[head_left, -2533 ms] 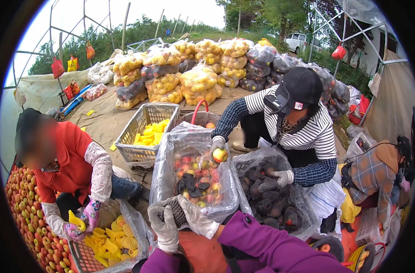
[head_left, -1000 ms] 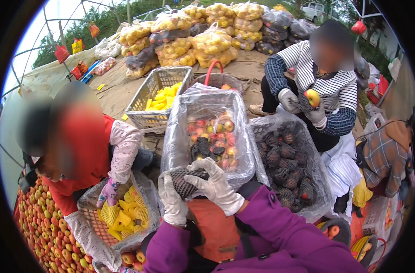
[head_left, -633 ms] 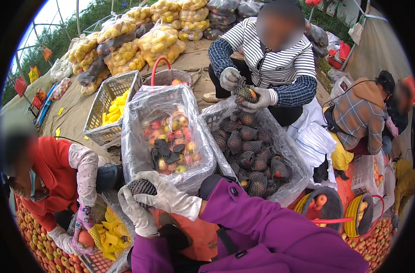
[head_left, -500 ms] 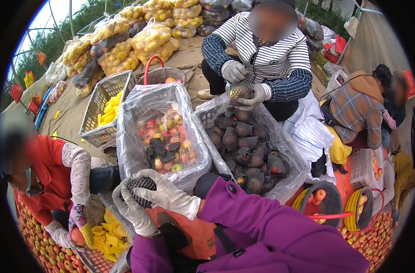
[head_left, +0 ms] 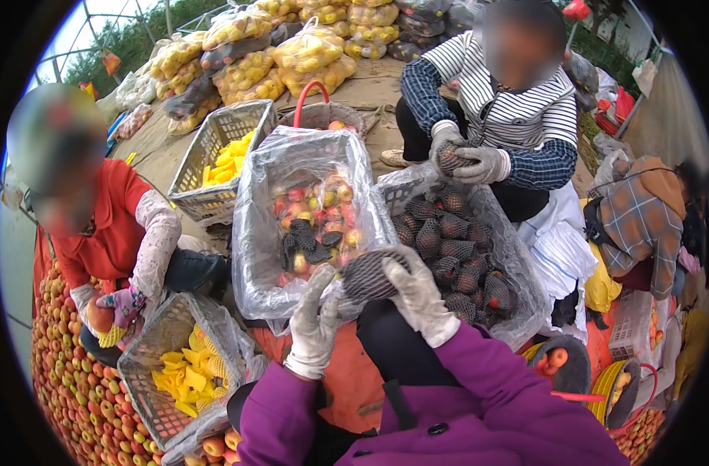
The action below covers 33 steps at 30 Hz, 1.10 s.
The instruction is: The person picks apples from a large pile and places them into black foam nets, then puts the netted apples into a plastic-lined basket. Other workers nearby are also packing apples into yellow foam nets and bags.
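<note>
A round fruit wrapped in a black foam net sleeve (head_left: 368,276) sits low in the middle of the view, held up between two white-gloved hands just in front of the person's chest. The right hand (head_left: 419,293) curls around its right side and top, fingers closed on the netting; the left hand (head_left: 316,320) has its fingers bent up against the left edge of the net, touching it and gripping from that side. Both arms wear purple sleeves (head_left: 486,388). Directly beyond the wrapped fruit stands a basket lined with a clear plastic bag (head_left: 257,225), holding red and yellow fruit with a few loose black net sleeves on top. Just to its right is a second clear-lined bag (head_left: 517,264) full of fruit already covered in black netting. Across from it a person in a striped top holds another netted fruit in two gloved hands (head_left: 467,159). On the left, a person in a red top crouches, one patterned-gloved hand (head_left: 121,304) on a fruit, beside a wire basket of yellow foam sleeves (head_left: 187,369). A heap of loose red and yellow fruit (head_left: 67,373) runs along the lower left edge. Farther back stand another wire basket with yellow sleeves (head_left: 218,151) and stacked clear sacks of yellow fruit (head_left: 292,54).
</note>
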Available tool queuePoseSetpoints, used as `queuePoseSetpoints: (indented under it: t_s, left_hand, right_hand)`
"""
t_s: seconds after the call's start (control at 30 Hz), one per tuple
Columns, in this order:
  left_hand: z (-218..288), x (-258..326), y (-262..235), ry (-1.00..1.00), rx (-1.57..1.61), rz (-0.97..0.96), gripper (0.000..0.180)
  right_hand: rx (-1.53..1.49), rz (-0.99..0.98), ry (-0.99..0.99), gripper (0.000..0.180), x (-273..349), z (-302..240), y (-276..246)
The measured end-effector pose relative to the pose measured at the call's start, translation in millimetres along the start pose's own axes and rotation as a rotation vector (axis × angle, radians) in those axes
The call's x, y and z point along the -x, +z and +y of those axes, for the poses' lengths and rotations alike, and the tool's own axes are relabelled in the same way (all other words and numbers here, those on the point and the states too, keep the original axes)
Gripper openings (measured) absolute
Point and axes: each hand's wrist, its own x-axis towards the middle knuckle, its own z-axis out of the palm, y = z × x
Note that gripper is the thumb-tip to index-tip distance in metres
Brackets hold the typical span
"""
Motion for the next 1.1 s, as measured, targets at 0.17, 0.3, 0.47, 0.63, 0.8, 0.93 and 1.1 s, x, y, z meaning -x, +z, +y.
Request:
queuePoseSetpoints:
  t_s: [0.17,0.3,0.47,0.63,0.8,0.93,1.1]
  left_hand:
    - [-9.4,17.2,-12.7,-0.181,-0.081,-0.262,0.025]
    - [-1.1,23.2,-18.8,-0.058,-0.237,-0.479,0.026]
    - [-13.7,37.6,-28.1,-0.064,-0.427,-0.668,0.028]
    - [-15.3,33.2,-27.7,0.004,-0.516,-0.801,0.033]
    - [-17.0,23.6,-38.9,-0.011,-0.500,-0.818,0.037]
    - [-10.2,14.4,-51.6,-0.067,-0.547,-0.754,0.040]
    - [-26.1,13.4,-62.3,-0.028,-0.609,-0.682,0.035]
  right_hand:
    - [0.830,0.185,-0.148,0.034,-11.5,10.4,-134.4]
    - [1.465,0.200,0.002,0.048,-11.2,43.2,-208.3]
    - [1.629,-0.042,-0.614,0.043,-72.1,9.3,-139.9]
    - [1.309,-0.368,-0.238,0.052,-165.1,43.3,-27.7]
    - [1.509,-0.243,0.219,0.102,-268.9,169.2,12.2]
    - [1.453,0.006,0.384,0.119,-322.1,235.7,3.9]
    - [1.596,-0.046,0.289,0.090,-307.4,287.0,37.2]
